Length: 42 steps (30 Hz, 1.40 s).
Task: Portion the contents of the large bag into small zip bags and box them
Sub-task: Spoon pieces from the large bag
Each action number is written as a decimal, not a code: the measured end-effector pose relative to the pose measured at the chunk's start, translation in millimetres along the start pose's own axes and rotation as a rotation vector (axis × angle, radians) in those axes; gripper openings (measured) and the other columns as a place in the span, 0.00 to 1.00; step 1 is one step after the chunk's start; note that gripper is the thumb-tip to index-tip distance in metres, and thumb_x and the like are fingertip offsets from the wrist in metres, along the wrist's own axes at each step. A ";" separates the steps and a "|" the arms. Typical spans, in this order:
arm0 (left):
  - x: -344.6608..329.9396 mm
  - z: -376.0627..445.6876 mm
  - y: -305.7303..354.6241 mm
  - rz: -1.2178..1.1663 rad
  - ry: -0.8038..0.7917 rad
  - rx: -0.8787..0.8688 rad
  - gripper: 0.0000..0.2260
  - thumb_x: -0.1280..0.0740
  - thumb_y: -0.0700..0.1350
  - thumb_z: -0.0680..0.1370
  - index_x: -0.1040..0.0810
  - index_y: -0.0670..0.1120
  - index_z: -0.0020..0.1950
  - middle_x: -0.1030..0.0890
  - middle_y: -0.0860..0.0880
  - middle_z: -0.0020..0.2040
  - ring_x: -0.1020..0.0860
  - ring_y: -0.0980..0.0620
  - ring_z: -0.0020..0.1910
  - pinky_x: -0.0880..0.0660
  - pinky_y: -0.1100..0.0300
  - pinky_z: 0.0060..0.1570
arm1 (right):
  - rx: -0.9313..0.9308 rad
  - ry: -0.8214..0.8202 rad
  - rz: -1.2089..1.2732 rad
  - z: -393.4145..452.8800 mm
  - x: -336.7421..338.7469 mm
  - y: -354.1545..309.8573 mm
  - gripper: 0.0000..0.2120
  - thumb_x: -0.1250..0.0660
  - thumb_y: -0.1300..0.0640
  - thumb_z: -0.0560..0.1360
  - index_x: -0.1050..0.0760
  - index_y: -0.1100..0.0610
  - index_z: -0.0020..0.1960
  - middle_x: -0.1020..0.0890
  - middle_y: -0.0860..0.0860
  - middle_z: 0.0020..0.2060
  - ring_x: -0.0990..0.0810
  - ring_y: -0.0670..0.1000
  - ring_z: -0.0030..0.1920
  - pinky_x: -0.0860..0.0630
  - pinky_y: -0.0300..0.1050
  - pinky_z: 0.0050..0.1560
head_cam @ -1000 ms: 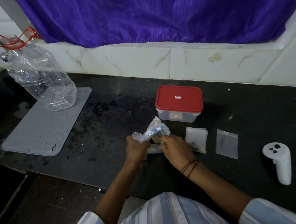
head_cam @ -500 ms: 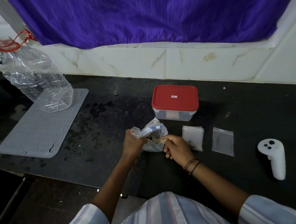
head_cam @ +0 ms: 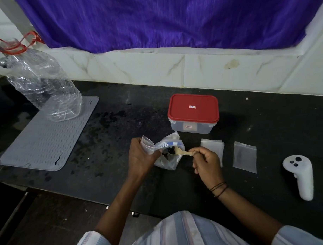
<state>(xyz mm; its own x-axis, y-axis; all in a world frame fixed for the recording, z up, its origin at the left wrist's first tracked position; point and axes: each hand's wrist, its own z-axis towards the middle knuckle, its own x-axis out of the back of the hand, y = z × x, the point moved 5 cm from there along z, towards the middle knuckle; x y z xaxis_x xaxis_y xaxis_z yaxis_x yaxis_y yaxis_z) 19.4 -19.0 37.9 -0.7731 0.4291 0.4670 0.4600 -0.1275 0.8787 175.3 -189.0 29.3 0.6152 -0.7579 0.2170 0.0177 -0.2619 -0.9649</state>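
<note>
Since half a second ago our right hand has drawn the spoon back, bowl now visible over the big bag. Fingers pinch its handle; spoon lies left-right, bowl pointing left. Left hand grips a small bag plus the big bag's edge, on the counter before the box.

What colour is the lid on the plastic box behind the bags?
Red, with a small label at its centre; the lid shows clearly in the head view.
</note>
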 end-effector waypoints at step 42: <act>5.2 -11.1 18.3 0.006 0.046 -0.109 0.18 0.25 0.52 0.73 0.29 0.50 0.56 0.21 0.56 0.48 0.21 0.57 0.46 0.24 0.59 0.41 | 0.650 0.022 -0.498 -30.3 25.2 -105.3 0.12 0.41 0.55 0.79 0.19 0.56 0.51 0.20 0.47 0.33 0.22 0.44 0.32 0.22 0.46 0.32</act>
<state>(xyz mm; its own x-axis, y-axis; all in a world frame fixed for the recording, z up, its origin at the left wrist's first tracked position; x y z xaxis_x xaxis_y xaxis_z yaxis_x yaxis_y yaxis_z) 18.9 -29.0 57.5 -0.7909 0.3867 0.4743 0.4166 -0.2275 0.8802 165.1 -198.6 140.8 0.3994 -0.6574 0.6390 0.7422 -0.1773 -0.6463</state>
